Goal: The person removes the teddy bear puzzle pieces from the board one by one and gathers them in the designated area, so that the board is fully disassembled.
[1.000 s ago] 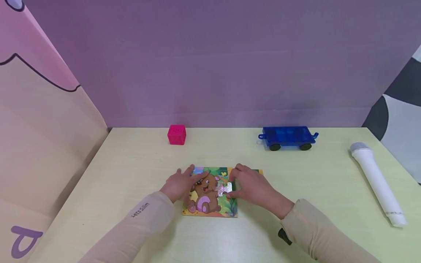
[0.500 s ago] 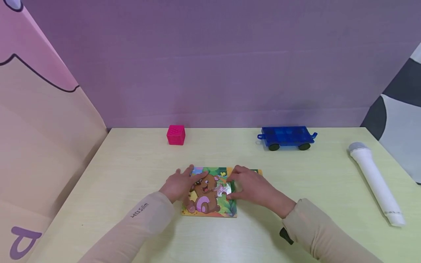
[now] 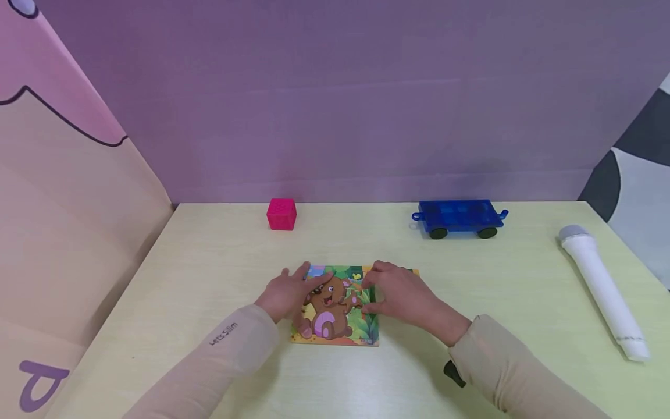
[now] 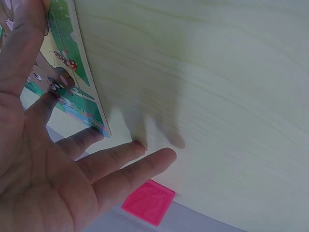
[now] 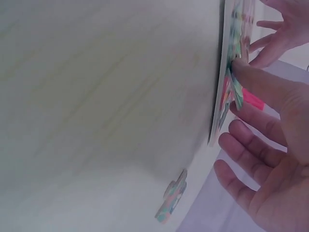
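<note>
While a thin, green-printed jigsaw piece [image 5: 238,92] is pinched at a tilt between the thumb and index finger of the right hand [image 3: 402,294], the other right fingers are held apart from it, loosely bent. Whether the piece is seated cannot be told. Directly beneath these fingers, and between both hands, a flat rectangular jigsaw puzzle [image 3: 335,317] printed with a smiling brown bear is laid on the pale wood-grained tabletop [image 3: 209,262]. Its left side is touched by the thumb and index finger of the left hand [image 3: 282,297], whose fingers are spread, the ring and little fingers being stretched past its edge. Just past the right hand's knuckles, a loose, multicoloured flat jigsaw piece [image 5: 172,198] is partly hidden in the head view. Farther out, ahead of the left fingers, a bright pink cube [image 3: 281,215] is seen; ahead of the right fingers, a translucent blue plastic wagon [image 3: 460,216] with black wheels. Well to their right, a white, grey-tipped, microphone-shaped stick [image 3: 604,294] is laid slantwise.
</note>
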`<state>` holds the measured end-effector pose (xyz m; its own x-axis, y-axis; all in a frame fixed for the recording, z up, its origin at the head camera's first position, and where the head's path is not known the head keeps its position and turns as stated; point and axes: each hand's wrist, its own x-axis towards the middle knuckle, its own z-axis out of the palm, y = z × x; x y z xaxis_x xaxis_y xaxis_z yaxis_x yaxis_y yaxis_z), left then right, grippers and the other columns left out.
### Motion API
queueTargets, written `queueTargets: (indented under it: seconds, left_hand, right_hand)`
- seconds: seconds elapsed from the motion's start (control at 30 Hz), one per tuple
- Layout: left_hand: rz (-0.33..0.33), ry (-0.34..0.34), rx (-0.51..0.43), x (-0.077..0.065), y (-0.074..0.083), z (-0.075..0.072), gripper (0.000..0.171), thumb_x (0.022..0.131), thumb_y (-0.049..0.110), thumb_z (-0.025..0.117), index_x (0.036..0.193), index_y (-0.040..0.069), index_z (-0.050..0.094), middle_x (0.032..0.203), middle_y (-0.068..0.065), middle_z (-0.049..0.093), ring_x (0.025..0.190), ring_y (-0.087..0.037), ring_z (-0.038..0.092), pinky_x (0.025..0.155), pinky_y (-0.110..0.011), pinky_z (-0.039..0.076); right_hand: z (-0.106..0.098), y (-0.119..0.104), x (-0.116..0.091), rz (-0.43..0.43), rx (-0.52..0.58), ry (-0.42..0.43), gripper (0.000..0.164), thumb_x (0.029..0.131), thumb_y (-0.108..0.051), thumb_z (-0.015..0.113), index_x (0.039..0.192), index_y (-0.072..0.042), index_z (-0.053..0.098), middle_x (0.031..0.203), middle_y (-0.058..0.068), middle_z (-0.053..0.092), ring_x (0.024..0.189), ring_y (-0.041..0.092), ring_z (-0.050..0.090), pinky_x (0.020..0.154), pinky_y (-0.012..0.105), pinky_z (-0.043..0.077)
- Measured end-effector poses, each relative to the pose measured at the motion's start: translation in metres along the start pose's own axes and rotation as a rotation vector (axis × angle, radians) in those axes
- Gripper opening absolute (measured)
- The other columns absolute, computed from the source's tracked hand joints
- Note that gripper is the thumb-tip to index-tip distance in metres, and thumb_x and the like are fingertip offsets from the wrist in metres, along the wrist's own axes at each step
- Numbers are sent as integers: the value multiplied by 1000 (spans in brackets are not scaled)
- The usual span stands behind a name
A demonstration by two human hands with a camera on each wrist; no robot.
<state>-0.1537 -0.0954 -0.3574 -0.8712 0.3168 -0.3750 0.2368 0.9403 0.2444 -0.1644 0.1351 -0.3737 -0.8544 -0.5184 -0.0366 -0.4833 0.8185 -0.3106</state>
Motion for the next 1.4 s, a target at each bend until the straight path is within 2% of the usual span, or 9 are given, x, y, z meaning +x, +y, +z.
queueTargets:
  seconds: [0.17,0.33,0.47,0.63,0.73,0.9,1.03,1.13,1.4]
  left_hand:
    - [0,-3,3,0,0,0,103,70,17,94,158,29,40,165,-17,26,145,-53,28,102,-55,50]
    - [6,-2,19,-1,0,0,104,69,19,94,158,28,40,164,-17,26,144,-53,29,101,-53,51]
    - [6,-6,8,-1,0,0,105,69,19,94,158,28,40,165,-17,24,145,-53,27,103,-53,49]
    - [-9,-14,-28,0,0,1,104,69,18,94,158,30,40,166,-15,23,147,-51,24,106,-54,47]
    - [-10,-15,-34,1,0,2,104,69,18,94,157,30,40,166,-15,23,147,-51,24,105,-54,47]
    - [-6,-13,-23,1,1,2,106,67,20,95,158,29,40,166,-16,23,146,-52,25,108,-55,44]
    - [-4,-12,-15,2,1,2,107,67,20,95,158,29,40,166,-16,23,146,-53,26,108,-55,44]
    - [-3,-7,-14,1,1,2,106,67,20,95,157,29,41,166,-16,23,146,-52,26,108,-54,45]
    - [27,8,22,1,0,2,105,67,21,95,157,27,42,164,-18,25,144,-54,29,104,-52,48]
  right_hand:
    - [-1,3,0,-40,-37,5,38,76,-35,91,103,-12,76,96,-3,61,87,19,62,80,40,57]
    - [-1,5,3,-39,98,28,18,86,-26,83,88,-14,70,93,-3,59,82,16,60,75,37,54]
    - [-2,4,7,18,244,5,16,95,-19,73,83,-13,67,93,1,61,88,20,62,81,40,54]
    - [-1,3,11,132,318,-39,14,98,-17,69,86,-8,70,93,5,59,84,20,56,76,38,51]
    - [1,4,12,146,301,-16,14,98,-16,69,87,-7,69,92,5,58,83,21,54,76,39,50]
    - [4,9,12,110,209,51,15,96,-22,73,92,-8,72,96,5,60,91,24,56,84,45,52]
    - [3,9,9,88,118,1,32,86,-34,83,105,-9,77,106,4,61,102,25,57,88,46,54]
    - [2,7,8,72,51,-27,44,80,-39,87,111,-10,78,107,3,61,103,23,56,85,44,55]
    - [1,7,6,4,4,-17,41,80,-35,88,109,-8,78,101,1,61,97,21,57,82,40,56]
